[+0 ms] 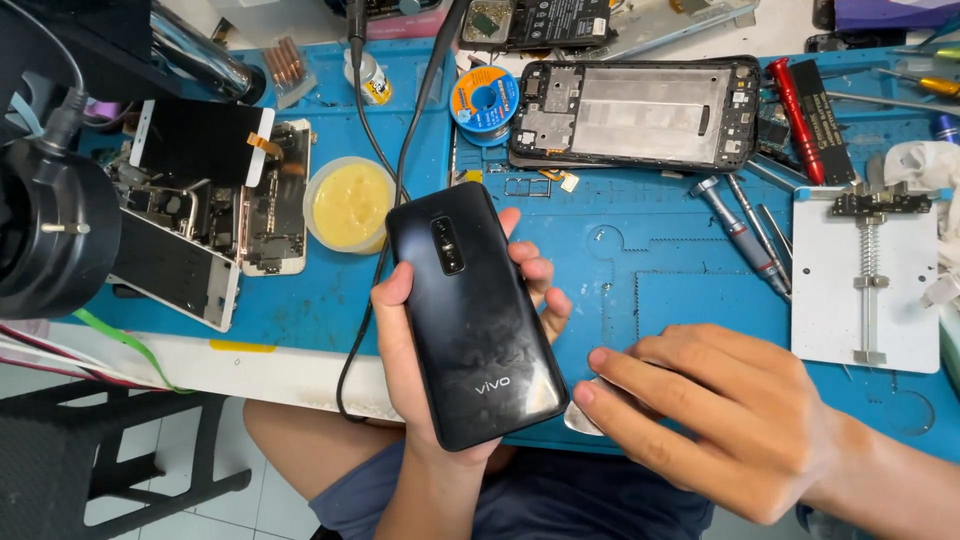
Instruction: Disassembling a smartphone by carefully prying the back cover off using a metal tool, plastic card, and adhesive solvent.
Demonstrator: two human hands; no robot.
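Note:
My left hand holds a black smartphone back side up, above the front edge of a blue work mat. Its rear camera strip faces me near the top. My right hand lies palm down on the mat just right of the phone. Its fingers press on a thin pale plastic pick whose tip sits at the phone's lower right edge.
An opened phone frame lies at the back of the mat, with a solder spool, a yellow flux tub, screwdrivers, a board holder and dismantled phones around. A microscope juts in left.

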